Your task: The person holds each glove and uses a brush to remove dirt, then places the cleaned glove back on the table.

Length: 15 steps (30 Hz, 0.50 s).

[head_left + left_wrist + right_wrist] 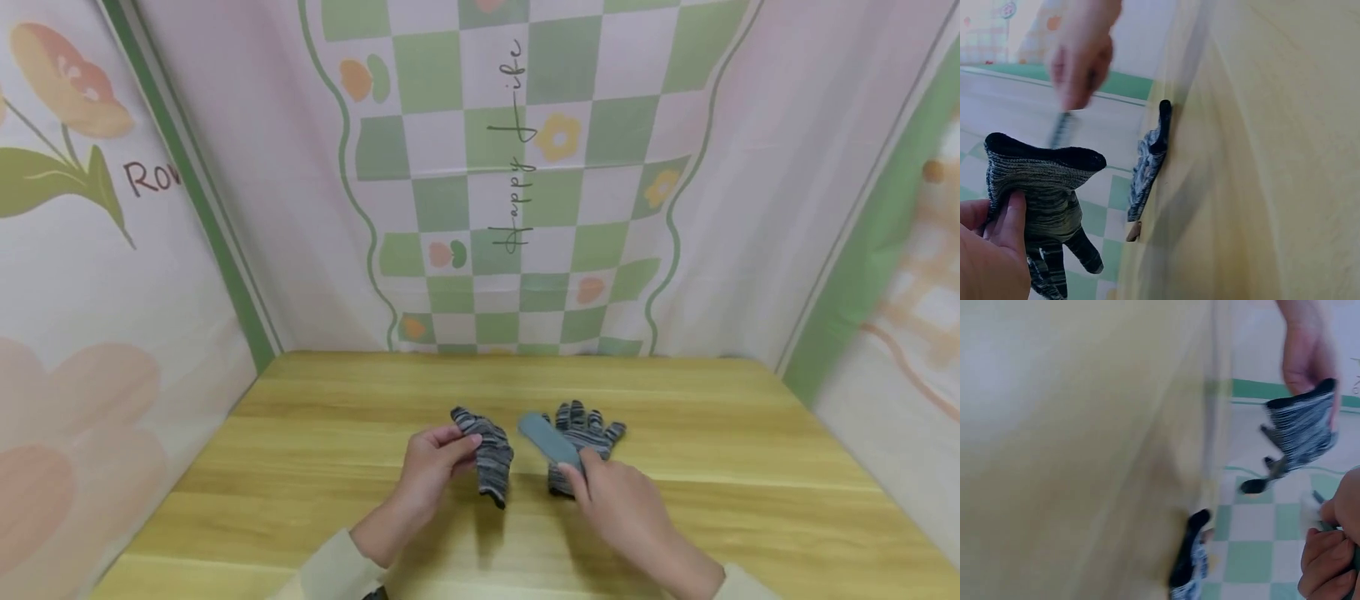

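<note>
My left hand point(431, 467) pinches a black-and-grey knitted glove point(493, 462) between thumb and fingers, raised above the table. In the left wrist view this glove point(1041, 187) hangs cuff up, its dark opening showing and its fingers pointing down. My right hand point(626, 504) grips a flat blue-grey brush point(547, 437) by one end; its rounded far end points up and left toward the raised glove. Motion blurs the brush in both wrist views. A matching glove point(588, 433) lies on the table beneath the brush, fingers spread toward the far edge, partly covered by brush and hand.
The wooden table point(337, 400) reaches back to a hanging curtain point(435, 146) with green and white checks. More printed cloth point(75, 292) closes the left side, and a similar curtain point(885, 333) hangs on the right.
</note>
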Tool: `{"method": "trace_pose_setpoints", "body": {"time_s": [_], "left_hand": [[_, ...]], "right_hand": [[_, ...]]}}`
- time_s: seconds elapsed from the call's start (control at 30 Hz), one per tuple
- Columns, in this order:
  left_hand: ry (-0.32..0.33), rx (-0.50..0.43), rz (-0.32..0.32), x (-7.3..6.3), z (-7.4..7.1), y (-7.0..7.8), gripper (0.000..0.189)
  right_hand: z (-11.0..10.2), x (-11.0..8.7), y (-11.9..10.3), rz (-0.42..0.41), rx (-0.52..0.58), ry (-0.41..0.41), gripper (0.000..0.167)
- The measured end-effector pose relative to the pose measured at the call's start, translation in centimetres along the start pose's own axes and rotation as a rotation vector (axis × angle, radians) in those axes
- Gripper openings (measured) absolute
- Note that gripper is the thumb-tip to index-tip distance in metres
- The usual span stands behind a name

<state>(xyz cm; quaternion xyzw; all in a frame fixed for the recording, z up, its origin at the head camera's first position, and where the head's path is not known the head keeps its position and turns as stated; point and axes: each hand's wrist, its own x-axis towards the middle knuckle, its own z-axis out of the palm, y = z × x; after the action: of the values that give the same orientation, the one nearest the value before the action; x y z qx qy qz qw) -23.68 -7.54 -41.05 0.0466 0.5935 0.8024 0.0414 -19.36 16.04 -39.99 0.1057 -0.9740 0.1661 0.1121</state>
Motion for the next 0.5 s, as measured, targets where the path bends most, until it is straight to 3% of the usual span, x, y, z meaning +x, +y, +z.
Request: {"method": "trace_pose_setpoints", "body": {"time_s": [0.27, 0.5], "left_hand": [[-0.048, 0.016, 0.001, -0.1, 0.3, -0.3, 0.019], [-0.058, 0.017, -0.007, -0.3, 0.2, -0.2, 0.021]], "right_hand": [[-1.2, 0.2, -2.5, -0.088, 0.112, 0.039, 0.025], [-0.3, 0.2, -3.0, -0.078, 0.107, 0.022, 0.025]]}}
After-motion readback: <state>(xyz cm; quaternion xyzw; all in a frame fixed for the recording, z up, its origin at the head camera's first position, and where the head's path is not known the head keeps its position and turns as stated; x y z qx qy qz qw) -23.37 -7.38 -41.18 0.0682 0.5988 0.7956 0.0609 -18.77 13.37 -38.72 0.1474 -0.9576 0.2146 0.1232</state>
